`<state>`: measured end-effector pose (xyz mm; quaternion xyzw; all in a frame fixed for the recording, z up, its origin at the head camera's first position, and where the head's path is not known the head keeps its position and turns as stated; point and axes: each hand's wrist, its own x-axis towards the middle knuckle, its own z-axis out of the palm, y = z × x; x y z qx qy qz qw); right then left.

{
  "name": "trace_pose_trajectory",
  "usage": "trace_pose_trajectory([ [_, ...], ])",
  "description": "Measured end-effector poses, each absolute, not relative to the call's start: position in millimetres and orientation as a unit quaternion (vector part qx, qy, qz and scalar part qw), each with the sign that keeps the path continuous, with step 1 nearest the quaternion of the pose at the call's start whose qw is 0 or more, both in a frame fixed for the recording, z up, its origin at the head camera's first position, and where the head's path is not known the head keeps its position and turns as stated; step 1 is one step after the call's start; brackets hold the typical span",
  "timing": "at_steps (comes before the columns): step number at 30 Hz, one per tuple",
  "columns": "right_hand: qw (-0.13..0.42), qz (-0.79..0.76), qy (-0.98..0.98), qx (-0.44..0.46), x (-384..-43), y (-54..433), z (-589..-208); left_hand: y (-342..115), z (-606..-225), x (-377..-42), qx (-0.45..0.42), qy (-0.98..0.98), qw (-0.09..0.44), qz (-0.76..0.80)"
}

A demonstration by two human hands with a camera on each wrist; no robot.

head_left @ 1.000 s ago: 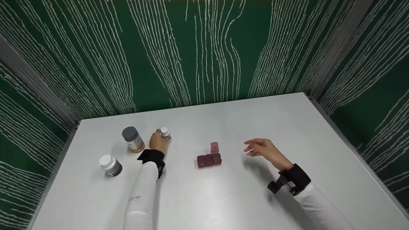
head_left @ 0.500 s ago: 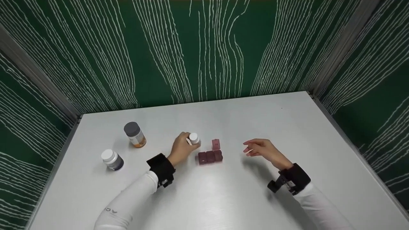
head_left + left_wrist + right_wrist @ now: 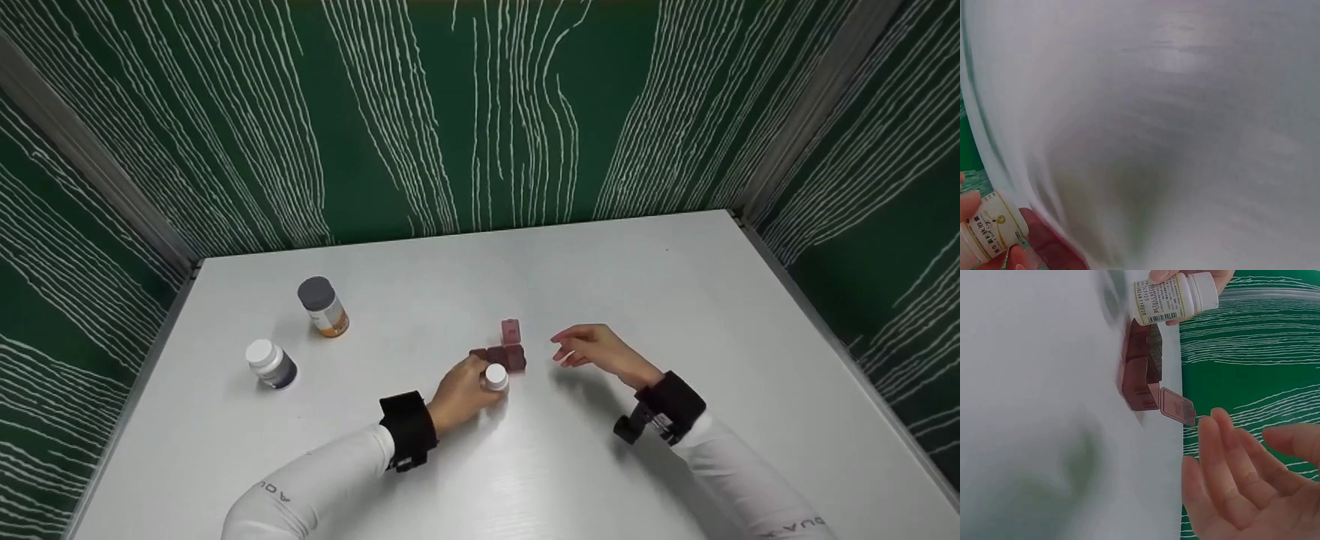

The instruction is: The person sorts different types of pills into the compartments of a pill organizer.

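Note:
My left hand [image 3: 459, 391] grips a small white pill bottle [image 3: 496, 377] with its white cap on, just in front of a dark red pill organizer [image 3: 515, 358]. One lid [image 3: 511, 331] of the organizer stands open at its right end. In the right wrist view the bottle [image 3: 1165, 299] is held by its sides, its printed label facing this camera, beside the organizer [image 3: 1139, 385]. The left wrist view catches only part of the bottle [image 3: 999, 222] at the lower left. Right of the organizer, my right hand [image 3: 606, 354] hovers over the table with loosely bent fingers and holds nothing.
A grey-capped bottle [image 3: 324, 306] with an orange and white label stands at the back left of the white table [image 3: 600, 277]. Nearer me is a white-capped bottle [image 3: 271, 363] with a dark label. Green walls [image 3: 375, 112] with white streaks enclose the table.
My left hand has carried the small pill bottle from beside the grey-capped bottle rightward and nearer me, to the front of the organizer. My right hand has shifted slightly left.

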<state>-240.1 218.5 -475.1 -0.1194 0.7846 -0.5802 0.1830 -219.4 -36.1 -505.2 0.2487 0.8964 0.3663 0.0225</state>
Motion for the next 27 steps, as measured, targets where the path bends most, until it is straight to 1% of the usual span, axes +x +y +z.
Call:
trace_pose_trajectory([
  [3,0.183,-0.57,0.791,-0.126,-243,208,-477,-34,-511,-217,0.248,0.906,0.012,0.342],
  [7,0.181,-0.556,0.799,-0.144,-246,192,-480,-31,-518,-216,0.236,0.911,0.011,0.337],
  [15,0.168,-0.514,0.818,-0.197,-238,159,-469,-28,-525,-216,0.199,0.889,0.039,0.41],
  [19,0.16,-0.506,0.822,-0.208,-240,155,-477,-26,-528,-216,0.185,0.873,0.043,0.45],
  [23,0.118,-0.468,0.843,-0.237,-240,152,-484,-24,-529,-214,0.181,0.864,0.029,0.47],
  [27,0.054,-0.386,0.88,-0.271,-233,142,-483,-24,-530,-214,0.186,0.859,0.011,0.477],
])
